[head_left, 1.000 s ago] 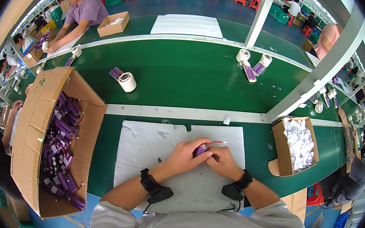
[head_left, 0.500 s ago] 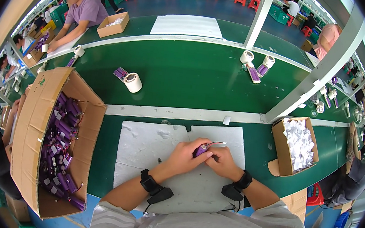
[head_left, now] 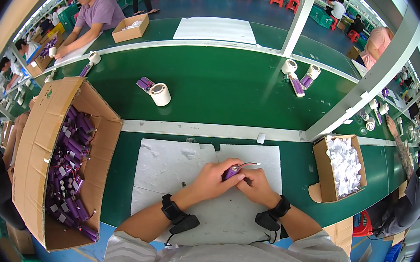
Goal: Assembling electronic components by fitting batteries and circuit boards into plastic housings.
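Observation:
My left hand (head_left: 211,177) is closed around a purple cylindrical battery pack (head_left: 231,172), held over the white foam sheet (head_left: 161,164). A thin red and black lead with a small white plug runs from its top end toward the right. My right hand (head_left: 257,187) is pinched against the pack's near right side; its fingertips are partly hidden, and the two hands almost meet. To the left, a tilted cardboard box (head_left: 35,164) holds many similar purple packs (head_left: 71,160).
A small carton (head_left: 326,173) of folded white paper pieces stands at right. Beyond the pale rail (head_left: 195,129), white round housings (head_left: 160,95) with purple packs lie on a green belt (head_left: 214,91). A slanted metal post (head_left: 361,80) rises at right. Co-workers sit on both sides.
The housings and packs on the green belt have shifted slightly right. At far right a co-worker's arm has reached out toward the belt. My hands and the battery pack look unmoved.

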`<action>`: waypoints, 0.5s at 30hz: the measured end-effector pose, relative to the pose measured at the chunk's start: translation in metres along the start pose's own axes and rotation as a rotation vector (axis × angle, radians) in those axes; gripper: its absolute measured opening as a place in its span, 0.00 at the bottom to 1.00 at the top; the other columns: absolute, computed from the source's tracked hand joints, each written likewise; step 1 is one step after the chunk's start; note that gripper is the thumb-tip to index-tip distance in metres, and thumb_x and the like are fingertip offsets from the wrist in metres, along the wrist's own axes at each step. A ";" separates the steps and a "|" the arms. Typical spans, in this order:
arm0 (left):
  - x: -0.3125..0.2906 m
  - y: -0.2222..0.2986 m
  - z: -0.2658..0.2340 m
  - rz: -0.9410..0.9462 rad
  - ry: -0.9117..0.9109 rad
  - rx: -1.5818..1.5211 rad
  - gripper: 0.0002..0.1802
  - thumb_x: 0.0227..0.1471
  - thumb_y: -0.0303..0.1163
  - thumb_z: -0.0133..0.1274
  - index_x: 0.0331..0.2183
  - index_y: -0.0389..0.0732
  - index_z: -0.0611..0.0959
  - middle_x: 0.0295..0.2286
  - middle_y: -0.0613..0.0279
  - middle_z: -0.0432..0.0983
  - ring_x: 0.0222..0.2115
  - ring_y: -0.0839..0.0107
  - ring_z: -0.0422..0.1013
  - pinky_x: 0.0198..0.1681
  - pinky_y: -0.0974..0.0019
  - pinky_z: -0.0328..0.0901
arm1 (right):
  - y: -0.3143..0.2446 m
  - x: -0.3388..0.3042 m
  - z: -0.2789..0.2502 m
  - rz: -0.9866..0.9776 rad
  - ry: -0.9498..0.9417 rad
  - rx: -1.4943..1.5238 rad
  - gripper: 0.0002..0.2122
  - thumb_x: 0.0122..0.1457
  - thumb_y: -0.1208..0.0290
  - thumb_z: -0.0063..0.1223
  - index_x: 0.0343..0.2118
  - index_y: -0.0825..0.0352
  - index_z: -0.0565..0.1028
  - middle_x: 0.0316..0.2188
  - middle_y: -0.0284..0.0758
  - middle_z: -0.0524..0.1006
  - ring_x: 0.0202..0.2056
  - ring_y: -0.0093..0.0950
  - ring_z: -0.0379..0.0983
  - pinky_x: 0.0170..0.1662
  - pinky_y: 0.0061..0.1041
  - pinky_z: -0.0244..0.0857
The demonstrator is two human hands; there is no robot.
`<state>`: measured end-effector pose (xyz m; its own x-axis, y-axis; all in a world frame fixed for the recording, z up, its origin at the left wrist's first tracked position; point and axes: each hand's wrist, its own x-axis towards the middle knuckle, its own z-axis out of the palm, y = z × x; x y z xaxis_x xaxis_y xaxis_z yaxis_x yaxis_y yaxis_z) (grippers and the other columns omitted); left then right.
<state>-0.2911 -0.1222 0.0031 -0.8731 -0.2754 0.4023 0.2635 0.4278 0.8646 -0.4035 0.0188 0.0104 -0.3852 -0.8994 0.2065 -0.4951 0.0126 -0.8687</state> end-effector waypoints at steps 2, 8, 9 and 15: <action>0.000 0.000 0.000 -0.007 -0.005 -0.002 0.18 0.51 0.36 0.58 0.42 0.40 0.76 0.25 0.54 0.76 0.23 0.58 0.75 0.26 0.64 0.69 | 0.000 0.000 0.000 0.001 0.000 -0.002 0.06 0.51 0.75 0.52 0.21 0.70 0.69 0.14 0.38 0.68 0.16 0.28 0.62 0.21 0.27 0.58; 0.000 -0.001 0.000 0.010 -0.002 -0.004 0.18 0.51 0.36 0.58 0.43 0.40 0.76 0.25 0.53 0.76 0.23 0.58 0.75 0.26 0.65 0.69 | 0.000 0.000 0.000 0.006 -0.004 -0.001 0.06 0.51 0.75 0.52 0.21 0.70 0.69 0.14 0.38 0.68 0.16 0.28 0.62 0.21 0.27 0.58; 0.000 -0.001 0.000 0.010 -0.002 -0.006 0.18 0.51 0.36 0.58 0.43 0.40 0.76 0.25 0.53 0.76 0.23 0.58 0.75 0.26 0.65 0.69 | -0.001 0.000 0.000 0.008 -0.005 0.000 0.06 0.51 0.75 0.52 0.21 0.70 0.69 0.14 0.38 0.68 0.15 0.28 0.62 0.21 0.27 0.58; 0.000 -0.002 0.000 -0.001 -0.006 -0.002 0.18 0.51 0.36 0.58 0.43 0.40 0.76 0.25 0.53 0.77 0.23 0.58 0.76 0.26 0.65 0.69 | -0.001 0.001 0.000 0.009 -0.005 0.006 0.06 0.51 0.75 0.52 0.21 0.70 0.69 0.14 0.38 0.68 0.15 0.28 0.62 0.21 0.26 0.58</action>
<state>-0.2915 -0.1233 0.0019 -0.8759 -0.2702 0.3997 0.2634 0.4263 0.8654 -0.4029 0.0180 0.0118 -0.3855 -0.9016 0.1963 -0.4866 0.0179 -0.8734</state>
